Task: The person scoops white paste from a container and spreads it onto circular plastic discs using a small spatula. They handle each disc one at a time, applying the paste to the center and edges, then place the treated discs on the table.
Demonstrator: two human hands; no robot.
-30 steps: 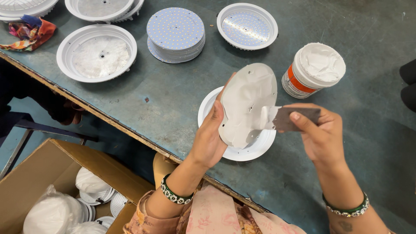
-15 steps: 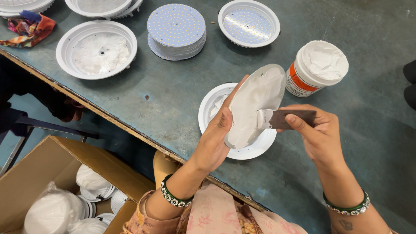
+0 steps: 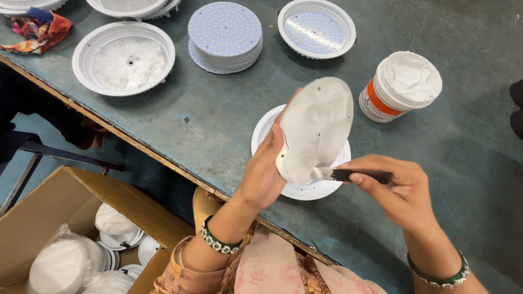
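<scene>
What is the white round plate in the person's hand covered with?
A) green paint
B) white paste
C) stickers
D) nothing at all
B: the round disc held up by the left hand has white paste smeared over its face, and the right hand presses a dark scraper to its lower edge.

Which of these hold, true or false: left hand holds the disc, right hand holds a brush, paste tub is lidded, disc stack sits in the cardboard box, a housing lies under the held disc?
1. The left hand holds the white-coated disc tilted above the table. True.
2. The right hand holds a brush. False: it holds a flat dark spatula at the disc's lower edge.
3. The paste tub is lidded. False: it stands open, white paste showing.
4. The disc stack sits in the cardboard box. False: it stands on the table.
5. A white round housing lies under the held disc. True.
</scene>
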